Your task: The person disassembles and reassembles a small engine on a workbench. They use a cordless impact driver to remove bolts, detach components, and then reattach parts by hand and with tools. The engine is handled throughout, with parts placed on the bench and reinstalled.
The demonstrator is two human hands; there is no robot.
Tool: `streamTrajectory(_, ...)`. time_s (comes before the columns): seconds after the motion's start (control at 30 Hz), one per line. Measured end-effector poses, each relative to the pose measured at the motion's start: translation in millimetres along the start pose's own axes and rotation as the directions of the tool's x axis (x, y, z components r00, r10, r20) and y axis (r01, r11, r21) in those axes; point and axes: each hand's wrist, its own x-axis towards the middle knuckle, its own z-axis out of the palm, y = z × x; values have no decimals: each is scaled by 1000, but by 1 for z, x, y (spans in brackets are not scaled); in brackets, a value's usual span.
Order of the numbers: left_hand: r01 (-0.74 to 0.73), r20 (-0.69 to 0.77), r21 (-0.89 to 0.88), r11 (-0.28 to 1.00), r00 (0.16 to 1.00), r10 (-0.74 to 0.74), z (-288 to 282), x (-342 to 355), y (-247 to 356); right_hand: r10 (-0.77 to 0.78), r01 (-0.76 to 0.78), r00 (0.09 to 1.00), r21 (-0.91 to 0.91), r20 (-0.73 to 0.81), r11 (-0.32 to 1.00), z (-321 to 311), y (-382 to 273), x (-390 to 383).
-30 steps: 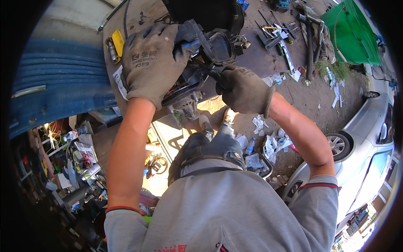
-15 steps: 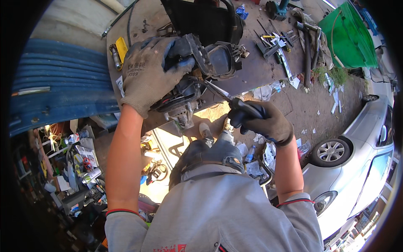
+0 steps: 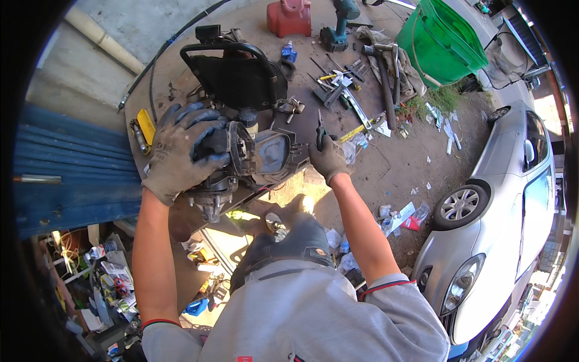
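My left hand [image 3: 181, 151], in a grey-brown work glove with dark fingers, is wrapped over the black top of a small engine [image 3: 212, 198] near the table's front edge. An open, dusty black rectangular housing [image 3: 271, 154], perhaps an air-filter box, sticks out from the engine's right side. To the right of it, my gloved right hand [image 3: 330, 160] is closed around pliers [image 3: 321, 128] with narrow jaws pointing away from me. The pliers are apart from the engine. Their handles are mostly hidden in the glove.
Behind the engine stands a black guard with a tube handle [image 3: 235, 75]. Hand tools [image 3: 347, 96], a cordless drill [image 3: 338, 27], a red container [image 3: 289, 18] and a green bin [image 3: 440, 45] lie beyond. A silver car [image 3: 488, 217] is at right, blue corrugated metal [image 3: 75, 169] at left.
My right hand has drawn the pliers away from the engine, and they now point forward over the table. My left hand stays on the engine. The whole view has shifted, showing more of the table's far side.
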Motion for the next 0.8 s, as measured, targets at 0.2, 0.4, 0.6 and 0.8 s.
streamTrajectory(0.2, 198, 99, 86, 976, 974, -206, -19, -13, 20, -155, 163, 985, -98, 81, 982, -4, 6, 10)
streamTrajectory(0.4, 322, 219, -5, 947, 924, -313, -32, -27, 55, -212, 206, 970, 64, 114, 976, -20, 19, 15)
streamTrajectory(0.6, 435, 172, 129, 891, 875, -453, -11, -15, 74, -88, 70, 995, 328, 39, 942, -61, 34, 58)
streamTrajectory(0.8, 502, 135, 164, 849, 841, -524, -2, -9, 83, 61, -58, 998, 598, 15, 800, -96, 56, 155)
